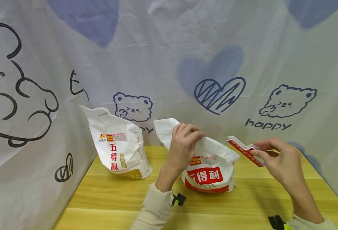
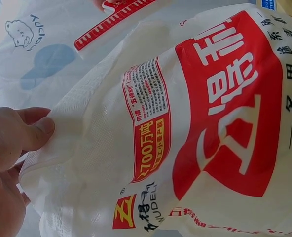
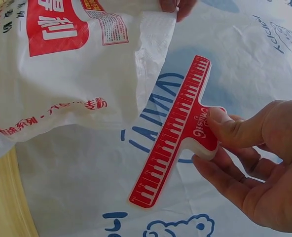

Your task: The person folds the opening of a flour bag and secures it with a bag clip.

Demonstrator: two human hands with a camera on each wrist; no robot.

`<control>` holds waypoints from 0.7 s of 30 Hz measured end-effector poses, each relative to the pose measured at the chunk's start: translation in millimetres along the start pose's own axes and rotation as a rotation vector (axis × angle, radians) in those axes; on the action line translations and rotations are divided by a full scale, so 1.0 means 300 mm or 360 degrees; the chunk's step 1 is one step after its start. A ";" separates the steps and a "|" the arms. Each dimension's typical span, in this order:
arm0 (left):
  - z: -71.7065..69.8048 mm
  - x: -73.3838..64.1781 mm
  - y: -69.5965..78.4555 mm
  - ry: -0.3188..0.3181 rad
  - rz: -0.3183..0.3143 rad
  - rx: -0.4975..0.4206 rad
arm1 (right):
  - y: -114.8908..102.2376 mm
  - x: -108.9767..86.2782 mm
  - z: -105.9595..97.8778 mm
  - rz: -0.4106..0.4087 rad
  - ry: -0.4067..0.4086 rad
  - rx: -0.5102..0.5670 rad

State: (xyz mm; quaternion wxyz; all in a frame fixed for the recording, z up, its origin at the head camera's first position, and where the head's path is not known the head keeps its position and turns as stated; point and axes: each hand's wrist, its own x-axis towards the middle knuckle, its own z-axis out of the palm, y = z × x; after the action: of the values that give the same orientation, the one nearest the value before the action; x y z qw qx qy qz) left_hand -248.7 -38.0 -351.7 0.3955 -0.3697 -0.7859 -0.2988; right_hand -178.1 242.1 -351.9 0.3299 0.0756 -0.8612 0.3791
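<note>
A white bag with a red label [image 1: 212, 172] [image 2: 220, 113] [image 3: 62, 64] stands on the wooden table [image 1: 114, 201]. My left hand [image 1: 183, 145] [image 2: 8, 148] pinches the bag's folded top edge and holds it up. My right hand [image 1: 281, 159] [image 3: 254, 163] pinches the handle of a red and white sealing clip [image 1: 245, 151] [image 3: 178, 131] [image 2: 114, 19], held in the air just right of the bag's top, apart from it. The clip's long bar points toward the bag.
A second white bag with gold and red print [image 1: 118, 148] stands at the back left of the table. A printed cloth [image 1: 243, 73] with bears and hearts hangs close behind and along both sides.
</note>
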 end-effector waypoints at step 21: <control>0.000 -0.003 0.003 0.0011 -0.0029 -0.0035 | -0.045 0.041 0.058 -0.0034 -0.0168 0.0101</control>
State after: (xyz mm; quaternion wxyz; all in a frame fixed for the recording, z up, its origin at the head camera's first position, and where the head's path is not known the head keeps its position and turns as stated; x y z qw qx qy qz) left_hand -247.7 -37.7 -352.4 0.3914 -0.3659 -0.7845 -0.3122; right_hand -191.4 221.9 -344.7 0.2855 0.1151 -0.8642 0.3981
